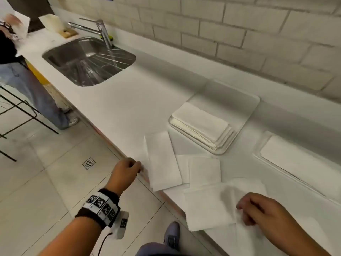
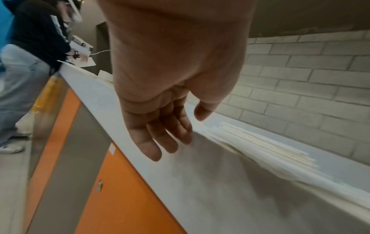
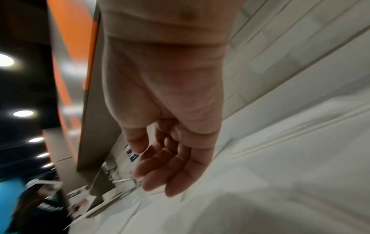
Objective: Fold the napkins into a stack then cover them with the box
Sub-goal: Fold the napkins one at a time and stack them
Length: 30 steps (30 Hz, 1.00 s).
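A stack of folded white napkins (image 1: 201, 122) (image 2: 260, 142) lies on a clear plastic tray (image 1: 247, 109) on the white counter. Three loose napkins lie nearer the front edge: a long folded one (image 1: 162, 161) (image 2: 220, 182), a small square one (image 1: 203, 170), and a larger one (image 1: 210, 206) (image 3: 260, 205). My left hand (image 1: 137, 168) (image 2: 170, 142) hovers at the counter's edge beside the long napkin, fingers relaxed and holding nothing. My right hand (image 1: 243, 211) (image 3: 160, 174) hangs over the larger napkin with loosely curled, empty fingers. A second clear plastic box (image 1: 295, 163) lies at the right.
A steel sink (image 1: 88, 60) with a tap (image 1: 99, 30) is set into the counter at the far left. Another person (image 1: 27, 74) stands by the counter beyond it. A white brick wall (image 1: 239, 34) runs behind. Orange cabinet fronts (image 2: 120, 190) lie below the counter edge.
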{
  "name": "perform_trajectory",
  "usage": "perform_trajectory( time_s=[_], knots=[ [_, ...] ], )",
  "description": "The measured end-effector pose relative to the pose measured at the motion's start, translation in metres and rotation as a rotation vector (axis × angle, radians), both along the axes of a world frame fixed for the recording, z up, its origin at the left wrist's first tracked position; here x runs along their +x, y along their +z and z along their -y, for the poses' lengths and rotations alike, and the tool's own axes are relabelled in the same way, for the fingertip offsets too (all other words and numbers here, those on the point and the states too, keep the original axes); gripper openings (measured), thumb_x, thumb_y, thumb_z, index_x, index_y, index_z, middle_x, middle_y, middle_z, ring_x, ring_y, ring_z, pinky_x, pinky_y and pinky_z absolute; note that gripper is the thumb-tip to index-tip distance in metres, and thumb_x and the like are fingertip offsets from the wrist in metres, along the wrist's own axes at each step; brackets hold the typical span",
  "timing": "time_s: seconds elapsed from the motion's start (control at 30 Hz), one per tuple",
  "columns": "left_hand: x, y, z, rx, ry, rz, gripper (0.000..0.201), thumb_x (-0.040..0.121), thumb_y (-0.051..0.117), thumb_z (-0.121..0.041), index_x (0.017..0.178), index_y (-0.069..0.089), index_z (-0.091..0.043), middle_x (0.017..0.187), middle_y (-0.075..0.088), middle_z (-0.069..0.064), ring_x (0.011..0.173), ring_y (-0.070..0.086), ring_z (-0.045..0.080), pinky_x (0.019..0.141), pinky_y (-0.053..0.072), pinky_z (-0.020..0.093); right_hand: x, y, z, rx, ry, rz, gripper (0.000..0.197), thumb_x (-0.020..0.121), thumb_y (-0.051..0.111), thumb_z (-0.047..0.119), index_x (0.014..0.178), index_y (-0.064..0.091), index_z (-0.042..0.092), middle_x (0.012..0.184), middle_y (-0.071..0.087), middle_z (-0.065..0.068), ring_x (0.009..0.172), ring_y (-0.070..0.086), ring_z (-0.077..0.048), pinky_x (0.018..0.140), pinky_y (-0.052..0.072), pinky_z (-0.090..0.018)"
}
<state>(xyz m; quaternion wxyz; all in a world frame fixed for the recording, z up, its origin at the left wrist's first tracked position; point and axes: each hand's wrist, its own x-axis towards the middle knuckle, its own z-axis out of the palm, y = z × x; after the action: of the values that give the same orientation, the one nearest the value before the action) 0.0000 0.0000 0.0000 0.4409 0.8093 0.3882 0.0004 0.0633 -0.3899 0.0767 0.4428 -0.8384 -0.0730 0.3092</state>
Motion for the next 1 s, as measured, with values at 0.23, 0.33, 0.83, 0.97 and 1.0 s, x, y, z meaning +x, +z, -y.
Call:
perform_trajectory(
  time_s=[0.23, 0.33, 0.83, 0.97, 1.0],
  knots=[
    [0.063, 0.021, -0.027, 0.349, -0.179, 0.028, 0.016, 0.089, 0.063, -0.033, 0.094, 0.063, -0.018, 0.095, 0.067, 0.001, 0.087, 0.065, 0.023, 0.073, 0.053, 0.035, 0.033, -0.026, -0.105, 0.042, 0.043, 0.017, 0.016, 0.096, 0.059, 0.019, 0.089, 0.073, 0.018, 0.081, 0.074, -0.001, 0.070, 0.070, -0.011, 0.061, 0.055, -0.021],
    [0.094, 0.016, -0.034, 0.393, -0.360, -0.048, 0.044, 0.086, 0.069, -0.033, 0.126, 0.059, -0.018, 0.134, 0.052, 0.010, 0.118, 0.055, 0.031, 0.099, 0.049, 0.041, 0.038, -0.041, -0.143, -0.018, 0.047, 0.069, 0.013, 0.092, 0.064, 0.026, 0.096, 0.071, 0.016, 0.086, 0.072, -0.002, 0.082, 0.070, -0.021, 0.079, 0.061, -0.037],
    [0.140, 0.013, -0.030, 0.367, -0.566, -0.236, 0.039, 0.078, 0.072, -0.027, 0.114, 0.066, -0.015, 0.113, 0.063, 0.005, 0.107, 0.056, 0.027, 0.087, 0.050, 0.036, 0.041, -0.061, -0.201, -0.328, 0.148, 0.206, 0.050, 0.084, 0.067, 0.053, 0.113, 0.059, 0.013, 0.111, 0.061, -0.002, 0.103, 0.061, -0.021, 0.080, 0.050, -0.031],
    [0.130, 0.015, -0.035, 0.241, -0.527, -0.063, 0.019, 0.077, 0.069, -0.013, 0.094, 0.063, -0.014, 0.092, 0.058, -0.001, 0.085, 0.056, 0.021, 0.066, 0.043, 0.028, 0.041, -0.062, -0.201, -0.314, 0.144, 0.198, 0.047, 0.083, 0.068, 0.050, 0.114, 0.058, 0.017, 0.113, 0.059, 0.000, 0.104, 0.060, -0.020, 0.077, 0.045, -0.029],
    [0.126, 0.016, -0.037, 0.218, -0.516, -0.030, 0.016, 0.076, 0.068, -0.011, 0.091, 0.062, -0.016, 0.088, 0.059, -0.002, 0.081, 0.056, 0.019, 0.064, 0.043, 0.027, 0.041, -0.063, -0.201, -0.313, 0.144, 0.200, 0.046, 0.084, 0.068, 0.050, 0.115, 0.058, 0.017, 0.114, 0.059, 0.000, 0.104, 0.059, -0.019, 0.077, 0.044, -0.029]
  ],
)
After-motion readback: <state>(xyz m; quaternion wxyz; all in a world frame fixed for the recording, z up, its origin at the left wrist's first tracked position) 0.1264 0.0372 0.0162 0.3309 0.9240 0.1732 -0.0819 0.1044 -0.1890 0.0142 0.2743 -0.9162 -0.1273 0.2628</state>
